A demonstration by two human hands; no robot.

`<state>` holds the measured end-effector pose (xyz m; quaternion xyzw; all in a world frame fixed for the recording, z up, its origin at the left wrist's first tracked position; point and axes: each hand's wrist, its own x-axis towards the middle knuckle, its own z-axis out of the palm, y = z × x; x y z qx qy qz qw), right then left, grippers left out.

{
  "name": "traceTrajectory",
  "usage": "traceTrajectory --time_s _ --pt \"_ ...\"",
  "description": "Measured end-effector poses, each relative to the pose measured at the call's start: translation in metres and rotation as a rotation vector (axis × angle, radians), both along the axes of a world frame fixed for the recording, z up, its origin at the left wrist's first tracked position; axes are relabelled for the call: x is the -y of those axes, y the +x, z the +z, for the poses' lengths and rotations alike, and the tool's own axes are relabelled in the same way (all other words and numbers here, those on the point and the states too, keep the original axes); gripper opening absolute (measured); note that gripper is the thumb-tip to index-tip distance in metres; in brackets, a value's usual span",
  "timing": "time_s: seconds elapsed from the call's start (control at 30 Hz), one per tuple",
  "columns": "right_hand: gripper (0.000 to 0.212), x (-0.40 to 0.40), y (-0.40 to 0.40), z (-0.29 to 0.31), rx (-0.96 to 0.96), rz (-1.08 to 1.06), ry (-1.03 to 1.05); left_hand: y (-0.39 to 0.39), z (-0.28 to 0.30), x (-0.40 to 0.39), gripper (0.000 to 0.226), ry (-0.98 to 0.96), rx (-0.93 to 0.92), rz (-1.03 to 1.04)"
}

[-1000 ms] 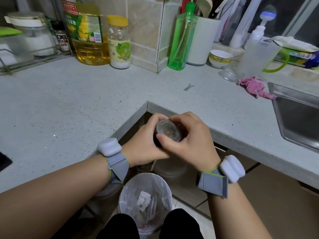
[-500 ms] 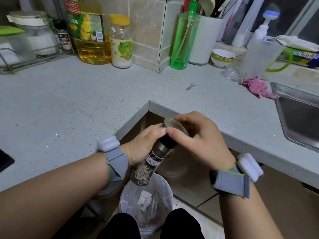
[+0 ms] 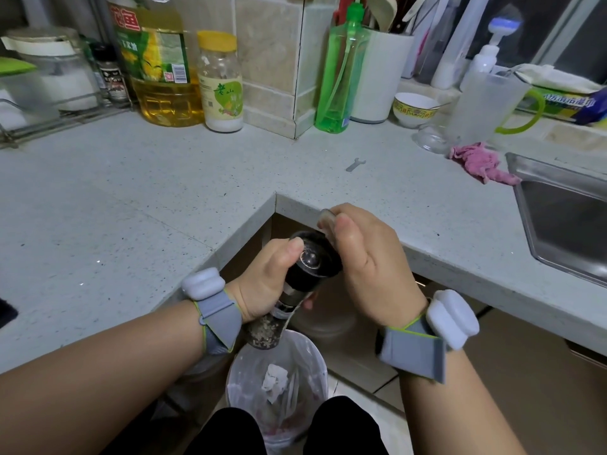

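Black-headed grinder [image 3: 312, 267], clear greyish cap [image 3: 326, 218]. The countertop [image 3: 131, 208] is pale grey with dark flecks. Green soap bottle [image 3: 338, 77] at 12 o'clock, pink rag [image 3: 479, 160] at 2.

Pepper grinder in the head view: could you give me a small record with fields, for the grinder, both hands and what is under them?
grinder: tilted, black top toward the camera, glass body with peppercorns pointing down
left hand: grips the grinder around its middle
right hand: pinches the clear cap, off the grinder
below: bin with a bag liner, paper scrap inside
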<state>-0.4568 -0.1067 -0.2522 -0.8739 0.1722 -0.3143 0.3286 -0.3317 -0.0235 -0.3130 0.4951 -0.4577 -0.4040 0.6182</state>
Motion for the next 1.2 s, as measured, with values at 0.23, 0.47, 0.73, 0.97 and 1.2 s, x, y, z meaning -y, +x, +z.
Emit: traceTrajectory --time_s 0.23,0.47,0.73,0.97,1.2 --pt "0.051 -0.014 -0.006 0.012 0.284 0.148 0.852 -0.001 -0.004 -0.001 0.09 -0.192 0.051 0.067" --pt "0.039 -0.026 -0.003 0.012 0.609 0.317 0.868 0.0 -0.008 0.0 0.066 -0.372 0.039 0.152" --pt "0.047 -0.022 -0.003 -0.001 0.548 0.323 0.623 0.0 0.0 -0.006 0.041 -0.349 -0.035 0.25" --pt "0.039 -0.009 0.004 -0.013 0.164 0.112 0.176 0.001 -0.002 0.0 0.069 -0.302 0.094 0.299" --pt "0.052 0.004 0.005 -0.023 0.018 0.104 0.17 0.003 0.001 0.001 0.062 0.029 0.102 0.245"
